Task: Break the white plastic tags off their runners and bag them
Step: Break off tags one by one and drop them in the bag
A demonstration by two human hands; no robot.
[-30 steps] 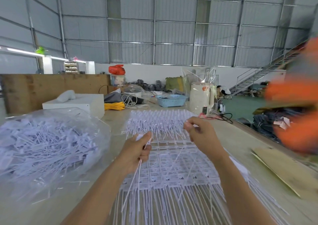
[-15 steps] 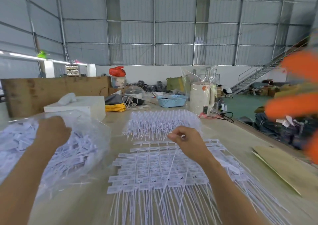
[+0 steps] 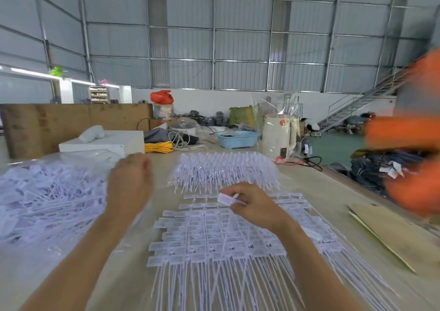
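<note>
A wide sheet of white plastic tags on their runners (image 3: 214,241) lies on the table in front of me, long tails pointing toward me and away. My right hand (image 3: 252,203) hovers over its far part and pinches one white tag (image 3: 226,199) between thumb and fingers. My left hand (image 3: 129,182), blurred, is in the air between the sheet and the clear bag of loose tags (image 3: 45,199) on the left; its fingers look loosely curled and I see nothing in it.
A white box (image 3: 102,144), yellow cord (image 3: 158,147), blue basket (image 3: 238,139) and a white kettle (image 3: 278,135) stand at the back. A cardboard sheet (image 3: 390,234) lies at the right. A blurred orange-sleeved person (image 3: 414,158) moves at the right edge.
My left hand went from the tag sheet to the bag on the left and has now come back toward the middle. My right hand shifted slightly nearer and holds a tag.
</note>
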